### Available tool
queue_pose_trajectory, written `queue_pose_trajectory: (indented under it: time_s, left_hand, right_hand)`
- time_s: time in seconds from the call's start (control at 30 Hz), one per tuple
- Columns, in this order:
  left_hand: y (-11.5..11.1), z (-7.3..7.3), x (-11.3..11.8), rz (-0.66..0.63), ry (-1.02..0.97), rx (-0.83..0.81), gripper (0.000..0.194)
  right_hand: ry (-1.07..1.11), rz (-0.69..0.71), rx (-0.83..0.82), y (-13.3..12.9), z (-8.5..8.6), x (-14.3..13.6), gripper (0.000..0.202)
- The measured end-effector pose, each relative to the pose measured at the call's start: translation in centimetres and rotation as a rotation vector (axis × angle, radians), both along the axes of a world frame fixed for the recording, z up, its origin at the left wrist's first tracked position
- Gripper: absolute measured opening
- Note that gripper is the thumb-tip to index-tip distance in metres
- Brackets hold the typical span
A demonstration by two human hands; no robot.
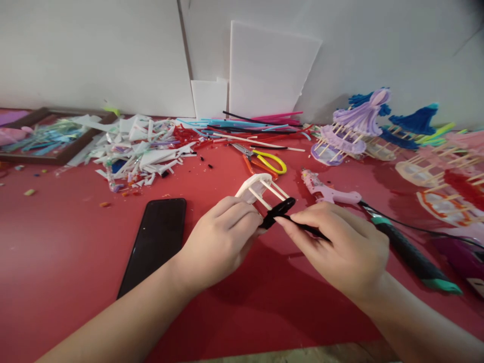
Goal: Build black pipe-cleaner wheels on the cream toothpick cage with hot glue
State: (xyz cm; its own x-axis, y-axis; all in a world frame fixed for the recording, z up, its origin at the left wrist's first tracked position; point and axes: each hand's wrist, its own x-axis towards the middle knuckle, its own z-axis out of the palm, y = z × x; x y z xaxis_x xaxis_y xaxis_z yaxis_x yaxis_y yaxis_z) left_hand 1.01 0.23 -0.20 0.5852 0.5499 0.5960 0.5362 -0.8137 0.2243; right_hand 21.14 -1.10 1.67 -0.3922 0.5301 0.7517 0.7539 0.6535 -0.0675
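Near the middle of the red table, my left hand (223, 234) is closed on a small craft frame (252, 190) with a white base and pale sticks. A black fuzzy band (280, 212) covers the near ends of its sticks. Between the thumb and fingers of my right hand (336, 247) is a black pipe cleaner (308, 228), which meets the band. The frame is tilted, its white base pointing away from me. My left fingers hide part of the frame and band.
A phone (157, 237) lies left of my hands. Beyond them are yellow-handled pliers (270, 160), loose pipe cleaners (245, 126) and white scraps (147, 146). A pink glue gun (328, 191), a black-and-green handled tool (416, 254) and fuzzy carousel-like models (340, 143) stand to the right.
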Motion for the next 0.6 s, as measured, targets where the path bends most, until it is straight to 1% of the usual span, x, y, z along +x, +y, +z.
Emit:
queue_pose_trajectory:
  time_s: [0.1, 0.17, 0.3, 0.47, 0.6]
  left_hand:
    - [-0.03, 0.08, -0.02, 0.019, -0.004, 0.008, 0.009]
    - [-0.04, 0.14, 0.00, 0.038, 0.003, 0.019, 0.010]
    - [-0.04, 0.12, 0.07, 0.068, 0.003, 0.042, 0.015]
    - [-0.08, -0.05, 0.01, 0.108, -0.002, 0.051, 0.015]
    - [-0.19, 0.12, -0.08, 0.087, 0.066, 0.044, 0.014]
  right_hand:
    - [0.001, 0.004, 0.004, 0.01, 0.08, 0.00, 0.011]
    - [-0.023, 0.032, 0.019, -0.02, 0.26, 0.06, 0.012]
    - [-0.074, 0.148, 0.056, -0.24, 0.54, 0.25, 0.013]
    - [-0.035, 0.270, -0.004, -0.59, 0.35, 0.32, 0.008]
    - [-0.019, 0.281, -0.002, -0.71, 0.36, 0.31, 0.009]
